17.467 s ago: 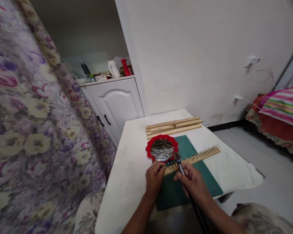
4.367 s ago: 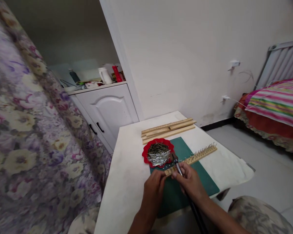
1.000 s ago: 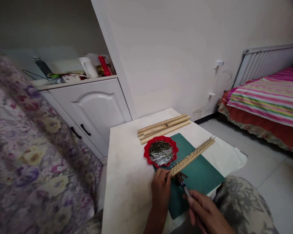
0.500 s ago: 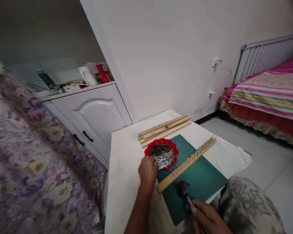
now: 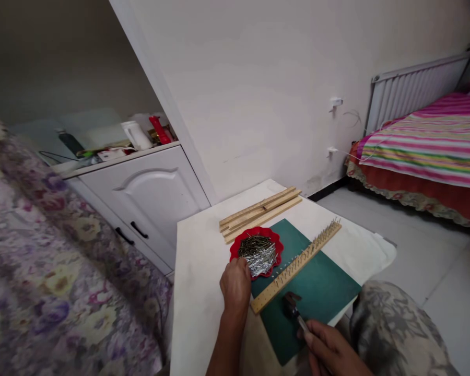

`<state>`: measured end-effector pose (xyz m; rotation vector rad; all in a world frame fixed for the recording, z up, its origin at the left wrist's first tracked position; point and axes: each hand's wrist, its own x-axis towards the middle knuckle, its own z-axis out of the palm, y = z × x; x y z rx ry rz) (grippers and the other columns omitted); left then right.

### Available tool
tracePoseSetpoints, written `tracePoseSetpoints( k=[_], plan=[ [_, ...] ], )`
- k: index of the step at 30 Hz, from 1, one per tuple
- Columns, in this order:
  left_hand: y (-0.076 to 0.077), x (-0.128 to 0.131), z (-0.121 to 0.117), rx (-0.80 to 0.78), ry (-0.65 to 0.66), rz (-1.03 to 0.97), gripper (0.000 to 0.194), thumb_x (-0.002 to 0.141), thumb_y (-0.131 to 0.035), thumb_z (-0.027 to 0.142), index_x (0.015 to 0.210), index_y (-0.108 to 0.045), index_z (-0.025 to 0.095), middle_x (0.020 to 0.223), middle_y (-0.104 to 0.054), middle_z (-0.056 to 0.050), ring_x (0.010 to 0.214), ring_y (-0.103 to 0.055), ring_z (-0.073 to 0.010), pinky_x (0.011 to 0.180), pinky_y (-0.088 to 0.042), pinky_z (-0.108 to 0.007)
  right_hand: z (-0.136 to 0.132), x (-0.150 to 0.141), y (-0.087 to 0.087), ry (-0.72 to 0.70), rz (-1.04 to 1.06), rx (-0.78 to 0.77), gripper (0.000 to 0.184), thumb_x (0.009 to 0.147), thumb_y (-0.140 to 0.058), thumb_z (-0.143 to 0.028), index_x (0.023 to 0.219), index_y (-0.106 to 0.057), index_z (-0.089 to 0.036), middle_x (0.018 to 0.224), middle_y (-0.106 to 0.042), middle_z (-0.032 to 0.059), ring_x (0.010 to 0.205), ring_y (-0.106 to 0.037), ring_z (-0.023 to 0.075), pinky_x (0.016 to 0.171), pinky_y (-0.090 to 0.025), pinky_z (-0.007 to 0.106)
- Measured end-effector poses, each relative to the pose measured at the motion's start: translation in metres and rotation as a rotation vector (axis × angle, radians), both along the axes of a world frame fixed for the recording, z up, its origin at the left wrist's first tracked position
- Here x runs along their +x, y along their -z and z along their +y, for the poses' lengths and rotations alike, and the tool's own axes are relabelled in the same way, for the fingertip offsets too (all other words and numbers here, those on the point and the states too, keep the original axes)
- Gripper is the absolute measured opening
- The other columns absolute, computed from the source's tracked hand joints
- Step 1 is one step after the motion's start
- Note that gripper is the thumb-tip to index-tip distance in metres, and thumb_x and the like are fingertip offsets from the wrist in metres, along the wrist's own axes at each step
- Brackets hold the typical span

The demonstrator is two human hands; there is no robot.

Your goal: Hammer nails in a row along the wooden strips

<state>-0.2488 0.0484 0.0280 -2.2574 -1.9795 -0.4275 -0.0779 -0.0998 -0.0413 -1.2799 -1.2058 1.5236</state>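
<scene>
My left hand (image 5: 235, 283) is at the near left rim of a red scalloped bowl (image 5: 235, 250) of nails (image 5: 258, 253). Its fingers are bent together at the edge of the nail heap, and whatever is between them is hidden. My right hand (image 5: 329, 342) grips a claw hammer (image 5: 292, 303) by its handle, the head low over the green mat (image 5: 321, 292). A wooden strip (image 5: 266, 297) lies diagonally across the mat, untouched. Rows of nails stand in it from the middle to the far right end; its near left end shows only small dark marks or holes.
Several bare wooden strips (image 5: 258, 211) lie at the back of the white table (image 5: 198, 292). A white cabinet (image 5: 149, 193) and a floral curtain (image 5: 58, 271) are to the left. My knee (image 5: 395, 324) is by the table's right edge, with a bed (image 5: 419, 151) beyond.
My left hand has let go of the wooden strip's near end and moved to the bowl. The hammer has drawn back from the strip. The view has turned rightward.
</scene>
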Motion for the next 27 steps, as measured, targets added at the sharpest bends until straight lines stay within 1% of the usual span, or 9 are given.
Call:
tracePoseSetpoints(
  k=[3,6,10,12,14,17,21,25,27],
  plan=[
    [-0.002,-0.003,-0.012,0.061,0.045,-0.147,0.021,0.086,-0.039,0.021,0.082,-0.059,0.022,0.086,-0.062,-0.004,0.082,-0.057,-0.0180,0.064,-0.036,-0.025,0.000,-0.002,-0.003,0.013,0.025,-0.019,0.052,0.075,-0.037,-0.073,0.069,-0.045,-0.021,0.041,-0.047,-0.0078,0.026,-0.027,0.0054,0.033,-0.016,0.020],
    [-0.002,-0.005,-0.035,0.073,0.097,-0.357,0.018,0.086,-0.041,0.022,0.082,-0.058,0.022,0.085,-0.061,-0.002,0.078,-0.057,-0.0159,0.064,-0.039,-0.024,-0.002,-0.004,-0.007,0.026,0.045,-0.031,0.051,0.075,-0.038,-0.071,0.069,-0.044,-0.021,0.041,-0.047,-0.0083,0.025,-0.027,0.0042,0.031,-0.013,0.019],
    [0.008,-0.003,-0.078,-0.058,0.256,-0.568,0.016,0.085,-0.045,0.025,0.074,-0.056,0.021,0.072,-0.057,-0.001,0.064,-0.054,-0.0136,0.059,-0.040,-0.022,-0.002,-0.002,-0.017,0.144,0.109,-0.014,0.043,0.076,-0.048,-0.063,0.077,-0.046,-0.020,0.044,-0.047,-0.0093,0.025,-0.026,0.0031,0.029,-0.014,0.017],
    [0.017,-0.001,-0.097,-0.135,0.326,-0.645,0.017,0.085,-0.047,0.026,0.072,-0.056,0.020,0.070,-0.056,-0.001,0.062,-0.053,-0.0130,0.058,-0.040,-0.022,0.000,0.000,-0.023,0.225,0.128,0.013,0.040,0.076,-0.052,-0.059,0.080,-0.047,-0.020,0.047,-0.049,-0.0088,0.025,-0.027,0.0031,0.028,-0.015,0.016],
    [0.023,0.001,-0.110,-0.188,0.403,-0.679,0.017,0.085,-0.049,0.025,0.071,-0.056,0.020,0.070,-0.056,-0.001,0.063,-0.053,-0.0130,0.059,-0.040,-0.022,0.003,0.001,-0.028,0.271,0.130,0.036,0.038,0.076,-0.054,-0.057,0.080,-0.047,-0.020,0.048,-0.050,-0.0082,0.026,-0.029,0.0029,0.027,-0.017,0.016],
    [0.028,0.004,-0.117,-0.221,0.488,-0.707,0.017,0.084,-0.050,0.024,0.069,-0.057,0.019,0.070,-0.055,-0.002,0.066,-0.052,-0.0135,0.061,-0.039,-0.022,0.006,0.002,-0.028,0.282,0.161,0.030,0.038,0.074,-0.057,-0.055,0.081,-0.046,-0.020,0.047,-0.051,-0.0084,0.025,-0.029,0.0029,0.026,-0.017,0.015],
    [0.029,0.009,-0.117,-0.263,0.441,-0.880,0.015,0.080,-0.054,0.024,0.067,-0.057,0.017,0.068,-0.053,-0.001,0.064,-0.050,-0.0125,0.060,-0.038,-0.022,0.004,-0.001,-0.018,0.309,0.214,0.034,0.037,0.072,-0.061,-0.051,0.086,-0.046,-0.020,0.045,-0.051,-0.0094,0.023,-0.029,0.0021,0.025,-0.017,0.013],
    [0.037,0.021,-0.118,-0.447,0.267,-1.226,0.019,0.076,-0.057,0.034,0.069,-0.055,0.016,0.056,-0.049,0.003,0.052,-0.044,-0.0095,0.051,-0.034,-0.019,0.001,-0.007,-0.008,0.356,0.274,0.032,0.039,0.072,-0.063,-0.051,0.089,-0.046,-0.020,0.045,-0.053,-0.0097,0.021,-0.026,0.0008,0.024,-0.017,0.012],
    [0.041,0.028,-0.118,-0.484,0.194,-1.366,0.022,0.075,-0.058,0.037,0.070,-0.055,0.015,0.052,-0.049,0.004,0.050,-0.044,-0.0090,0.051,-0.034,-0.019,0.001,-0.009,-0.005,0.372,0.301,0.026,0.041,0.072,-0.063,-0.052,0.090,-0.046,-0.020,0.044,-0.054,-0.0096,0.020,-0.026,0.0004,0.024,-0.016,0.011]
  ],
)
